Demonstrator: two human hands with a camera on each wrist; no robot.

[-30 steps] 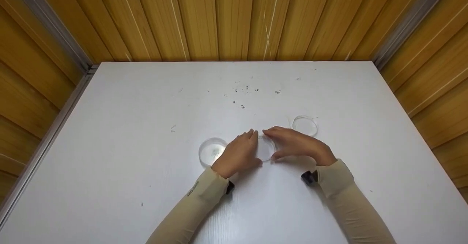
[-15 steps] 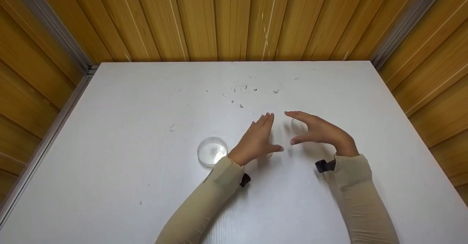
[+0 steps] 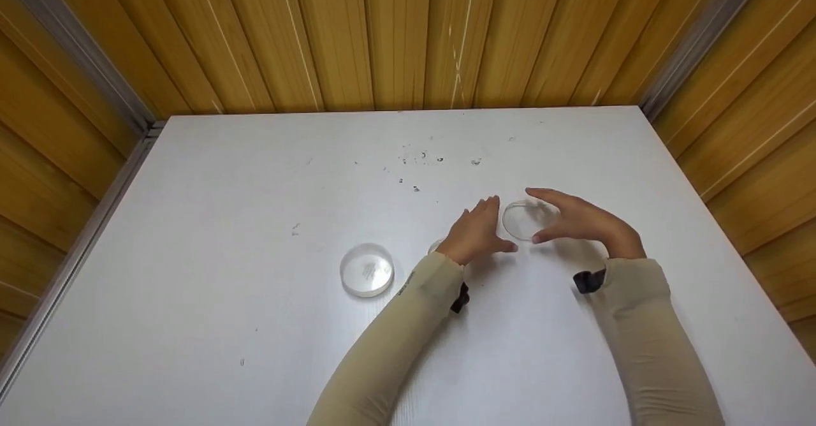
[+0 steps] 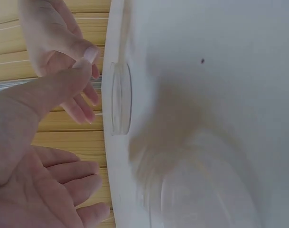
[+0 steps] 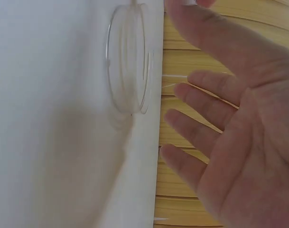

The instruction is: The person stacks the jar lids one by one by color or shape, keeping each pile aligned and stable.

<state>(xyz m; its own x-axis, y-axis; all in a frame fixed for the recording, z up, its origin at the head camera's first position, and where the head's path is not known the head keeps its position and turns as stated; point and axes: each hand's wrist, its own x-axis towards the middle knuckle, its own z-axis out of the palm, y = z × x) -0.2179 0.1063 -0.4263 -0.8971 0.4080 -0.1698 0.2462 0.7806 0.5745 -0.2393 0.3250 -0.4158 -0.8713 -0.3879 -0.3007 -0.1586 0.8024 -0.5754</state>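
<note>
A clear round petri dish (image 3: 519, 222) lies on the white table between my two hands. My left hand (image 3: 477, 231) is at its left side with thumb and fingers spread apart. Curving round its right side, my right hand (image 3: 583, 222) has the thumb near the front rim; contact cannot be told. In the right wrist view the same dish (image 5: 127, 61) stands apart from the relaxed fingers (image 5: 196, 133). A second clear dish (image 3: 435, 245) is mostly hidden beneath my left hand and wrist; the left wrist view shows it close up, blurred (image 4: 206, 194).
A taller clear dish (image 3: 367, 270) sits to the left on the white table (image 3: 191, 273). Small dark marks (image 3: 415, 189) dot the tabletop farther back. Yellow wood-look panels (image 3: 395, 37) stand behind the table and along both sides.
Both hands have left the middle dish and moved right, to either side of the right dish. The left forearm now passes close to the middle dish and partly covers it.
</note>
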